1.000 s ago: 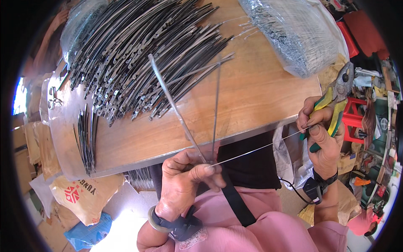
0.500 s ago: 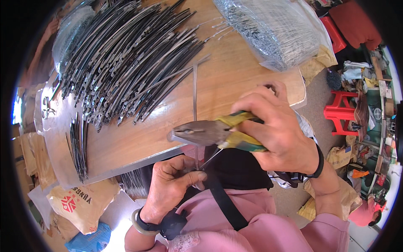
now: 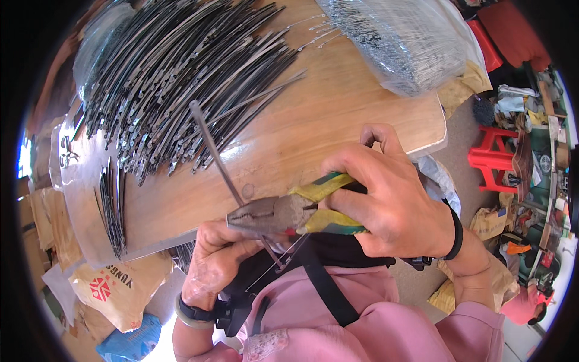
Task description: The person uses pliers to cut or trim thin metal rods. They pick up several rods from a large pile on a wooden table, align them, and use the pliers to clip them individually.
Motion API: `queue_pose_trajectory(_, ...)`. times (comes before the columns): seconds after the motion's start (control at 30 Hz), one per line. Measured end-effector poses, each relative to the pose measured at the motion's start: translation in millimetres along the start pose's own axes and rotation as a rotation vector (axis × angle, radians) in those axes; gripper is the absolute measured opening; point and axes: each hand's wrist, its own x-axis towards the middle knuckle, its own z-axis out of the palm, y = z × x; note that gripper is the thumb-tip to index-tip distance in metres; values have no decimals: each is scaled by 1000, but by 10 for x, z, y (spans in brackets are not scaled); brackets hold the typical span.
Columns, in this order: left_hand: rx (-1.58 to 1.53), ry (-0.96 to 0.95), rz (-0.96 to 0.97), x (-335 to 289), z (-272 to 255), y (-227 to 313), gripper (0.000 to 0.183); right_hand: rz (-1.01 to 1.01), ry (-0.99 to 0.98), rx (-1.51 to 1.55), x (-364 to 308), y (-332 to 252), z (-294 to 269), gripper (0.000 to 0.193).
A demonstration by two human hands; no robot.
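**Yellow-handled pliers at the rod, centre frame**

Yellow and green grips fill your right hand (image 3: 392,205), whose fingers are curled tight around the one pair of pliers (image 3: 283,214) you hold at centre frame. The pliers' nose points left, against the single thin metal rod (image 3: 223,163) that slants from upper left down to your left hand (image 3: 211,265). That hand sits at lower centre, fingers pinched together on the rod's lower end, beside a fine wire (image 3: 280,262).

You have two hands in view, one pair of pliers, one rod raised, and one wooden table (image 3: 338,120) under it all. The dark metal strips (image 3: 181,78) heaped at upper left are too many to count; a smaller bunch (image 3: 111,205) lies at the left edge. One clear plastic bag of wires (image 3: 398,42) rests at upper right. One red stool (image 3: 491,160) stands at the right.

Compared with half a second ago, the pliers have shifted a little lower and the rod now leans further left, where before it stood nearly upright.
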Motion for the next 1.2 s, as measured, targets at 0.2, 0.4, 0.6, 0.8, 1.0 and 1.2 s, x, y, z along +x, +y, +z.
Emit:
queue_pose_trajectory(0.2,388,-128,154,81,80,-120,24,-46,38,59,-15,-82,166,25)
queue_pose_trajectory(0.4,-505,27,-108,24,265,-224,16,52,145,-134,-60,-55,65,23)
queue_pose_trajectory(0.6,-335,204,94,-45,393,-128,13,301,-43,353,-416,-95,131,34)
queue_pose_trajectory(0.8,-38,247,369,-78,413,-186,9,246,-109,377,-383,-145,206,34)
queue_pose_trajectory(1.0,67,311,317,-24,387,-235,7,146,-190,229,-359,-160,255,34)
queue_pose_trajectory(1.2,46,401,422,-99,154,-146,3,0,-202,92,3,-170,235,26)
